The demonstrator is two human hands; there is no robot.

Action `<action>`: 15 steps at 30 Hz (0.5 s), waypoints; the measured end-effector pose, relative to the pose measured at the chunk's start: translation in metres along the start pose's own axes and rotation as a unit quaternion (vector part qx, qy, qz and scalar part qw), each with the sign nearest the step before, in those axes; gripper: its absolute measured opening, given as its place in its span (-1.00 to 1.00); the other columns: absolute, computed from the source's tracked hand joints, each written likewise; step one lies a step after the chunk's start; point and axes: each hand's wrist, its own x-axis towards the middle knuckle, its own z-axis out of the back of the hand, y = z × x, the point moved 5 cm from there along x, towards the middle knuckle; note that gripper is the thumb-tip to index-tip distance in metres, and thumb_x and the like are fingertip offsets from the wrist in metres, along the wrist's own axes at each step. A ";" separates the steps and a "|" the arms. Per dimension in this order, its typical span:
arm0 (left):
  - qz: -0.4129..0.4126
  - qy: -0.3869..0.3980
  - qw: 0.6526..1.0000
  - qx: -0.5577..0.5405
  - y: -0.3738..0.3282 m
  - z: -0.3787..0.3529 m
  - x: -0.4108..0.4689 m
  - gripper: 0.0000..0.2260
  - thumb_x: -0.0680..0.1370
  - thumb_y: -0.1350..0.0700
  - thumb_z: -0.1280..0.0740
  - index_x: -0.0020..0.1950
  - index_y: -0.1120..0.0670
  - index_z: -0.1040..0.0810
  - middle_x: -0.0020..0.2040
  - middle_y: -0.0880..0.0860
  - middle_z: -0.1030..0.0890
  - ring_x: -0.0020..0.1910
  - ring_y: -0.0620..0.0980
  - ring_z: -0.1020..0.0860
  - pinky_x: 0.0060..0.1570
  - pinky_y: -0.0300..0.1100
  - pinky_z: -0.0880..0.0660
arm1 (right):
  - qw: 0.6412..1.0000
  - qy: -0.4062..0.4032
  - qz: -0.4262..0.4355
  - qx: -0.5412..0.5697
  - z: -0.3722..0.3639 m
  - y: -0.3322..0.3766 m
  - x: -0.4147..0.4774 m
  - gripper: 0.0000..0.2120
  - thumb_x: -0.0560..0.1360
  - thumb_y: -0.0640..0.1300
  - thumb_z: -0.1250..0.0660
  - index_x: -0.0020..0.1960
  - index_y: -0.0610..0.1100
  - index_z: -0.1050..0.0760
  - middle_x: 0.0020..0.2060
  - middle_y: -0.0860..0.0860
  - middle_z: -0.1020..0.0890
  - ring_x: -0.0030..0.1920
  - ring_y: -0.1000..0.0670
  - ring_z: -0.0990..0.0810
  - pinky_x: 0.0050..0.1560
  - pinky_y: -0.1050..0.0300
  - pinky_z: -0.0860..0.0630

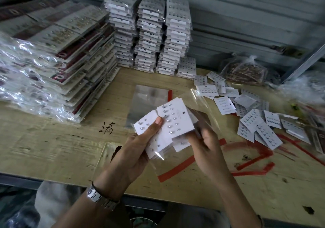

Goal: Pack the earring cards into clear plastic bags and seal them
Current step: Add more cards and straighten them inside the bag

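My left hand grips a fanned stack of white earring cards above the table, thumb pressed on the top cards. My right hand pinches a clear plastic bag at the right edge of that stack; the bag's open end sticks up and to the right. The top card's edge seems to sit at the bag, but I cannot tell how far in it is. A flat pile of empty clear bags with a red strip lies on the table just beyond my hands.
Loose white earring cards are scattered at the right. Tall stacks of bagged white cards stand at the back. Bagged dark-red cards are piled at the left. The wooden table carries red marks; its front edge is near me.
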 end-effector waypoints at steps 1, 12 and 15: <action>-0.011 0.005 1.000 0.008 0.001 -0.001 0.000 -0.78 0.52 0.01 -0.45 0.14 0.02 -0.70 0.18 0.16 -0.67 0.09 0.12 -0.68 -0.12 -0.09 -0.65 | 1.000 -0.016 0.002 0.015 0.000 0.001 0.001 -0.65 0.58 -0.20 -0.20 0.35 -0.06 -0.46 0.23 -0.02 -0.57 0.31 0.00 -0.51 0.23 0.06 -0.52; -0.073 0.004 0.997 0.026 0.006 -0.006 -0.001 -0.74 0.55 0.03 -0.41 0.21 0.07 -0.66 0.21 0.15 -0.66 0.17 0.15 -0.65 -0.05 -0.10 -0.63 | 0.968 -0.151 -0.134 0.150 -0.003 -0.018 -0.013 -0.42 0.37 0.22 -0.25 0.22 -0.15 -0.56 0.16 -0.21 -0.59 0.26 -0.19 -0.53 0.34 -0.25 -0.38; -0.070 0.006 0.997 0.017 0.008 -0.008 -0.002 -0.75 0.55 0.04 -0.39 0.20 0.07 -0.67 0.21 0.13 -0.66 0.17 0.11 -0.65 -0.03 -0.14 -0.62 | 0.973 -0.142 -0.076 0.166 -0.005 -0.010 -0.007 -0.63 0.53 0.11 -0.15 0.18 0.02 -0.61 0.11 -0.08 -0.66 0.20 -0.11 -0.59 0.24 -0.07 -0.50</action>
